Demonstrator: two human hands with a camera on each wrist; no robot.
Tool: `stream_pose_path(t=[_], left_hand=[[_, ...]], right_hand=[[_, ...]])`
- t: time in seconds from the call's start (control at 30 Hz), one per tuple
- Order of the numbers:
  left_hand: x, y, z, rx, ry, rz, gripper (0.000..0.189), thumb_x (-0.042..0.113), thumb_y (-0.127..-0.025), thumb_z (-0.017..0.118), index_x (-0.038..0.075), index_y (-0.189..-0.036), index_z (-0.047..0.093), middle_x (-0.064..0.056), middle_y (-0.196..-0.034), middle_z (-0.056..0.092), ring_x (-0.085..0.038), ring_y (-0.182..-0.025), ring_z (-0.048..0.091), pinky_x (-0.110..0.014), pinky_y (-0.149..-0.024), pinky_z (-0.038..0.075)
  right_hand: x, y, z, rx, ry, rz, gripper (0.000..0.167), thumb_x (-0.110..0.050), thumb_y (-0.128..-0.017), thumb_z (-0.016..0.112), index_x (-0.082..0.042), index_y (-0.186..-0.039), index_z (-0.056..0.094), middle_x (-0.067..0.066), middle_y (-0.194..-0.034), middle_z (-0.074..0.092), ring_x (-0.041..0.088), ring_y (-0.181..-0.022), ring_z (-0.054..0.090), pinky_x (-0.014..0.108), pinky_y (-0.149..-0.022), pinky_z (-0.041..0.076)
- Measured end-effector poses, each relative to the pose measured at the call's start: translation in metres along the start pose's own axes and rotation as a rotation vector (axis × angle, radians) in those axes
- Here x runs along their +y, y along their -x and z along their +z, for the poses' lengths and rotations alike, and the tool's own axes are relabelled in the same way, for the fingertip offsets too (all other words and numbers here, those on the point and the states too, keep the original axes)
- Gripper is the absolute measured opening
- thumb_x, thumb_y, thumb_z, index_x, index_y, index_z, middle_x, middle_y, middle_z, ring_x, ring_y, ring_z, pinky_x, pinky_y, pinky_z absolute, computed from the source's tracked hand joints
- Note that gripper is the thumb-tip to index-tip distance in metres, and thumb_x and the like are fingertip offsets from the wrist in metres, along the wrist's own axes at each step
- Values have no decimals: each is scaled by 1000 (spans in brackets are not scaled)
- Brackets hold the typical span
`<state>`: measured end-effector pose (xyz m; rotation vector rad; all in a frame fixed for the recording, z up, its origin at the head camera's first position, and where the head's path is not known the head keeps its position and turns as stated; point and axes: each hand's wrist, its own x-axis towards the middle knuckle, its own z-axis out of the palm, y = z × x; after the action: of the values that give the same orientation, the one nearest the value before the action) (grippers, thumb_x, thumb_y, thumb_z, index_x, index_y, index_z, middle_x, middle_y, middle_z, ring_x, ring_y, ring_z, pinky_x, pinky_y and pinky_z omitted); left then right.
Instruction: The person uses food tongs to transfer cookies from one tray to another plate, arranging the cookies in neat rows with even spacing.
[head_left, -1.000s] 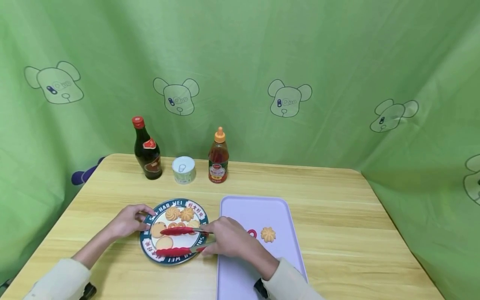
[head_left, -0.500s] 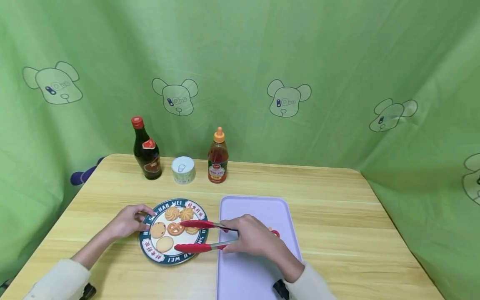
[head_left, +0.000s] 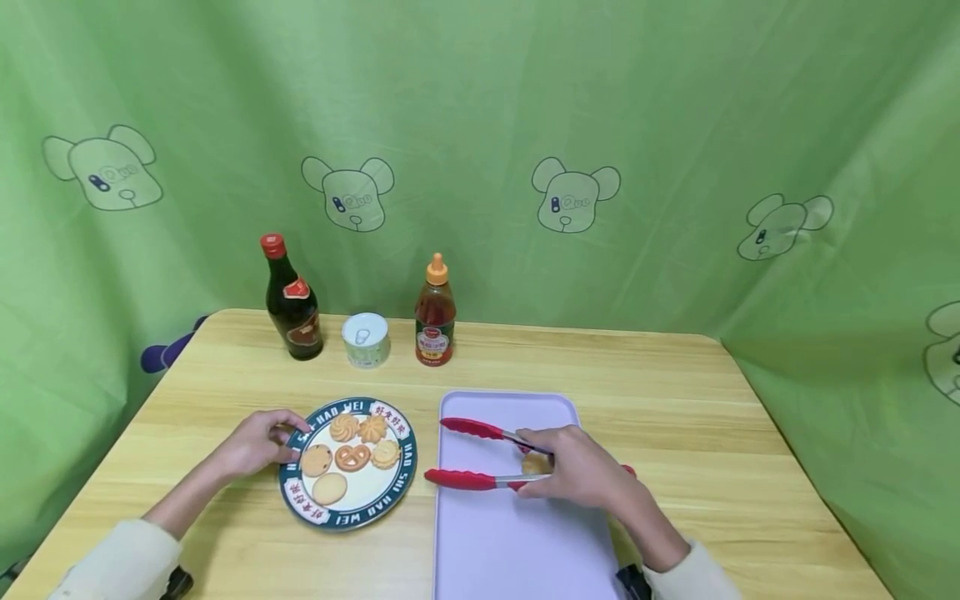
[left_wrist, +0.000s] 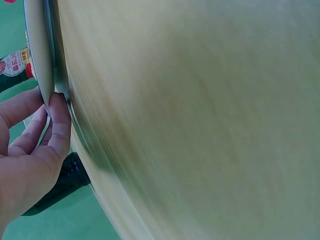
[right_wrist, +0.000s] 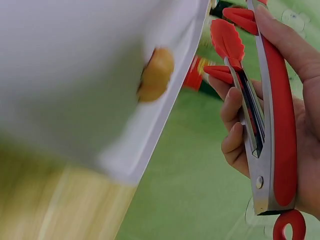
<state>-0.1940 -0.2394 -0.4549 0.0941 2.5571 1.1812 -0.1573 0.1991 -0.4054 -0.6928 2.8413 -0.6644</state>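
Observation:
My left hand (head_left: 258, 446) pinches the left rim of a round plate (head_left: 345, 521) with a dark patterned border; the left wrist view has the thumb and fingers on either side of its edge. Several cookies lie on the plate, among them a pretzel-shaped cookie (head_left: 352, 457), an oval cookie (head_left: 329, 489) and a scalloped cookie (head_left: 386, 454). Over the lilac tray (head_left: 517, 542), my right hand (head_left: 577, 467) grips red-tipped tongs (head_left: 468, 480). Their arms are spread, tips pointing left, with nothing between the tips. One more cookie (right_wrist: 156, 75) sits on the tray, partly hidden by the hand in the head view.
Along the back of the table stand a dark bottle with a red cap (head_left: 293, 304), a pull-tab can (head_left: 366, 342) and a sauce bottle with an orange nozzle (head_left: 435, 321). A green curtain (head_left: 480, 125) hangs behind the table.
The right hand has carried the tongs rightward from above the plate to above the tray. The plate's cookies now show uncovered. The left hand stays at the rim.

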Motion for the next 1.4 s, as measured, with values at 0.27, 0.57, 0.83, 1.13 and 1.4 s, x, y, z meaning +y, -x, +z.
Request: stream_pose_path(t=[0.27,0.57,0.83,1.13,1.4], left_hand=[[1,0,0,-3,-4,9,36,-3,-74,69,0,-109,62,-12,-99,60,-20,-81,55,-30,-66,48],[-3,1,0,-6,15,-12,38,-2,-74,69,0,-111,61,-13,-101,61,-19,-82,57,-31,-67,49],[0,1,0,-2,-3,-12,37,-2,-75,69,0,-111,62,-13,-100,60,-20,-81,55,-31,-66,48],[2,1,1,-3,1,-17,37,-3,-74,69,0,-110,62,-13,-100,61,-20,-81,56,-31,-67,49],[0,0,1,-2,0,-9,36,-2,-75,69,0,-110,62,-13,-102,60,-20,-82,55,-31,-67,49]], right_hand=[[29,19,-20,-10,-42,76,80,-35,-63,86,-4,-130,57,4,-86,61,6,-59,32,19,-51,32],[55,37,-33,-22,-39,117,79,-35,-61,87,-7,-129,58,1,-78,58,5,-58,33,20,-52,33],[73,54,-35,-25,-35,160,77,-36,-61,86,-9,-128,60,4,-82,64,4,-61,38,20,-55,36],[83,68,-38,-39,-56,194,72,-37,-64,84,-10,-127,61,-1,-73,54,4,-60,35,20,-51,34],[87,73,-36,-48,-69,222,68,-38,-65,84,-12,-124,63,3,-99,67,5,-63,39,20,-54,35]])
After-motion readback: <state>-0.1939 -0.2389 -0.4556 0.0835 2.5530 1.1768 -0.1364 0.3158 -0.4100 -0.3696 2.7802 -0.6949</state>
